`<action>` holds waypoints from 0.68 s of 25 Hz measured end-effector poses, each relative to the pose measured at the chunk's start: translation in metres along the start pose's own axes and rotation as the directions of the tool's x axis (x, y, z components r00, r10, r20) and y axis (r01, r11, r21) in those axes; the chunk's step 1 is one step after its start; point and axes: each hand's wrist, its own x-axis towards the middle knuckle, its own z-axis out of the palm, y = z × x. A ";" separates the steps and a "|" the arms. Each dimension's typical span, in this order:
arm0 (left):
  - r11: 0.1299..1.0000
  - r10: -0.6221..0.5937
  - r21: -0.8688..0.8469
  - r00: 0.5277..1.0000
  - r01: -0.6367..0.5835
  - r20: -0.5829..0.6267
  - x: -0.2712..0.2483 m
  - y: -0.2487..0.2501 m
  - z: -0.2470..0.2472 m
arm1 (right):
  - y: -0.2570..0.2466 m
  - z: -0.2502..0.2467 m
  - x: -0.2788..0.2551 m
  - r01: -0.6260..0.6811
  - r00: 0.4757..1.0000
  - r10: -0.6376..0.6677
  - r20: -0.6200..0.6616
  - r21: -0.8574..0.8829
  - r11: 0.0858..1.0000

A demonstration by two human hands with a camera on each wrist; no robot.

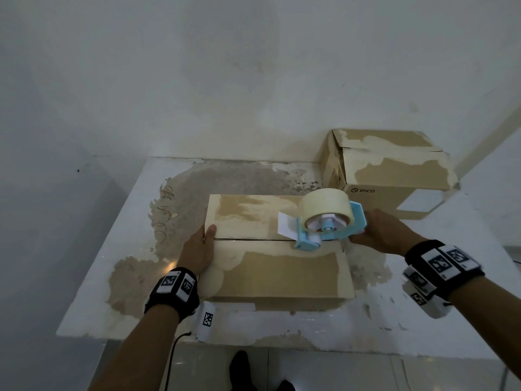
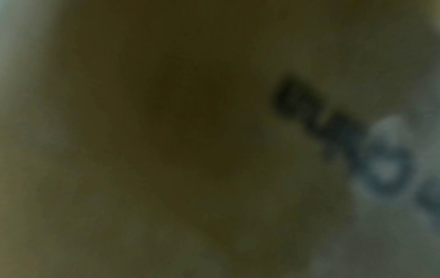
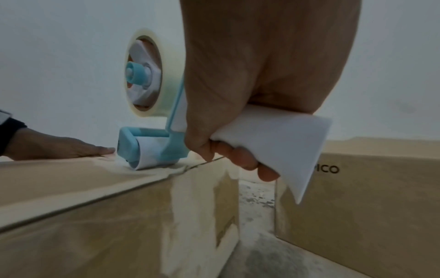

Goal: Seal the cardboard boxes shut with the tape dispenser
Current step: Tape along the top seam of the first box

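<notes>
A flat cardboard box [image 1: 279, 266] lies in the middle of the table, flaps closed with a dark seam across its top. My right hand [image 1: 380, 235] grips the white handle [image 3: 273, 135] of a light-blue tape dispenser [image 1: 327, 221] carrying a cream tape roll [image 3: 145, 75]. Its roller [image 3: 152, 156] sits on the seam near the box's right end. My left hand [image 1: 198, 249] lies flat on the box's left edge [image 3: 59, 148], thumb on top. The left wrist view is a dark blur.
A second cardboard box [image 1: 389, 170], printed PICO [image 3: 329, 169], stands at the back right, close beside the first. The white table [image 1: 135, 221] has worn, stained patches and meets a wall behind. Floor and a dark shoe [image 1: 239, 368] show below the front edge.
</notes>
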 end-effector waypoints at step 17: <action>0.566 0.420 0.696 0.881 -0.442 0.218 -0.048 0.049 0.059 | 0.011 -0.009 -0.012 -0.096 0.994 0.089 -0.068 -0.097 0.991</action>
